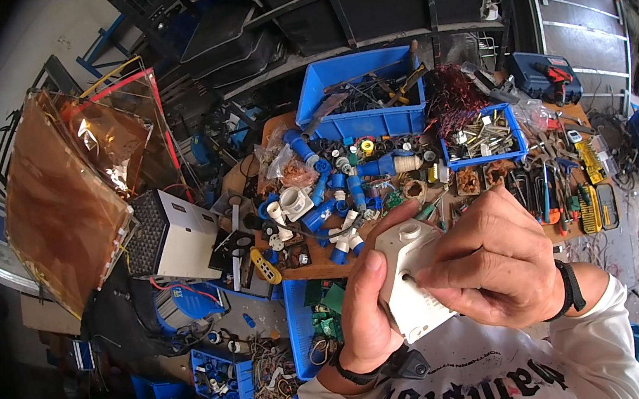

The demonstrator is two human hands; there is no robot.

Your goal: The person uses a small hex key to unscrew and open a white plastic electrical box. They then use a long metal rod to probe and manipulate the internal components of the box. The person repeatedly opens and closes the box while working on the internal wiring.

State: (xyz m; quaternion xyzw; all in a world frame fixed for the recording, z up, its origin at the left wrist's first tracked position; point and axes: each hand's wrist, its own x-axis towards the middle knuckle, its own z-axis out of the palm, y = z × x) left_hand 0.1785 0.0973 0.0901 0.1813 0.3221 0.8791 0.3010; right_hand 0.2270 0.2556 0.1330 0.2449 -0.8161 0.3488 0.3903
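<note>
In front of my chest I hold a white plastic housing [409, 309], with a short round neck on top and a dark hole in its face. My left hand [363, 303] is closed around its left side, thumb along the edge. The fingers of my right hand [499, 265] are pinched together at the housing's face, right beside the hole. Whatever lies between those fingertips, if anything, is hidden.
A wooden bench beyond my hands carries blue and white pipe fittings [351, 186], a large blue crate [374, 120], a small blue tray of metal parts [485, 136] and hand tools [552, 188]. Blue bins [222, 378] stand low at left; a white box [175, 235] sits above.
</note>
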